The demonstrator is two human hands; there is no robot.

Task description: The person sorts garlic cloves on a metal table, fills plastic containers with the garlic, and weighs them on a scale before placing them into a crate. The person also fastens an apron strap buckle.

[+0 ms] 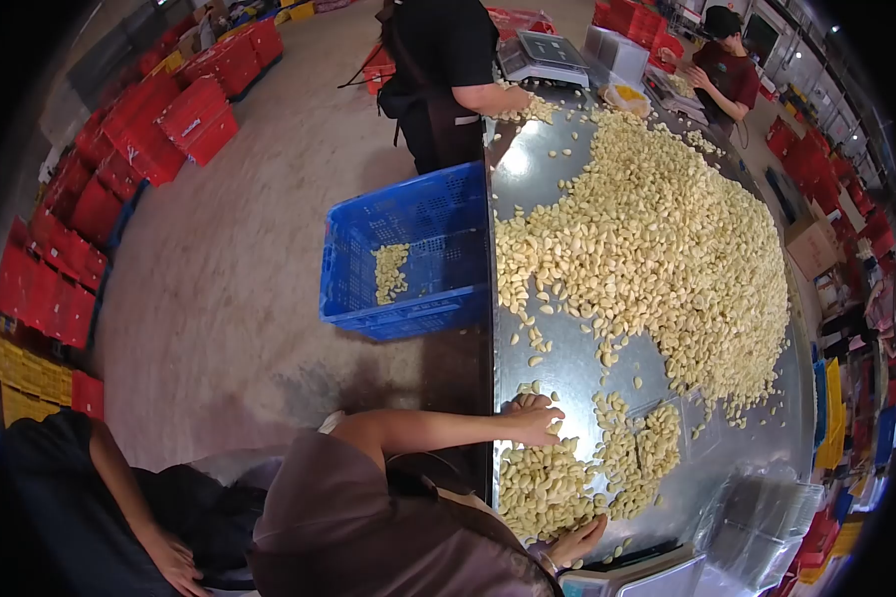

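My left hand (534,422) reaches over the near edge of the metal table (707,463), palm down, fingers bent and slightly apart among peeled garlic cloves. A clove or two shows by its fingertips; I make out none gripped. Right below it lies a small pile of garlic cloves (546,488). My right hand (579,542), open with fingers stretched out, rests against the other side of this pile. Beside it are two smaller clusters of cloves. A far larger heap of garlic cloves (677,259) spreads over the table farther away.
A blue crate (408,316) with some cloves stands against the table's left edge. Clear plastic containers (757,522) and a scale (642,577) sit at the near right. Co-workers stand at the far end by another scale (546,58). Another person's hand (174,562) shows lower left.
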